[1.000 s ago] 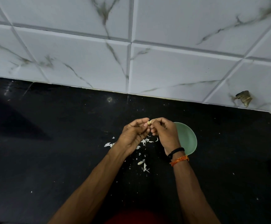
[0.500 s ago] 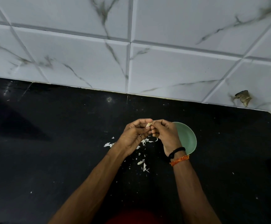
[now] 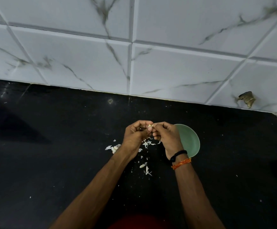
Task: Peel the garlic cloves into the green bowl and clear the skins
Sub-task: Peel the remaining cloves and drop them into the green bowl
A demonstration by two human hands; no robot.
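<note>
Here both hands meet above the black worktop [image 3: 52, 162]: the left hand [image 3: 135, 136] pinches a garlic clove [image 3: 149, 126] while the right hand [image 3: 166, 138] pinches its skin, probably to strip it. The green bowl [image 3: 190, 142] sits just beyond the right hand for dropping; skins [image 3: 145, 164] lie beneath both wrists.

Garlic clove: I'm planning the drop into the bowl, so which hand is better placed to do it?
Probably the right hand. It pinches the garlic clove together with the left hand, and it sits directly beside the green bowl, partly over its rim; the left is farther away.
</note>
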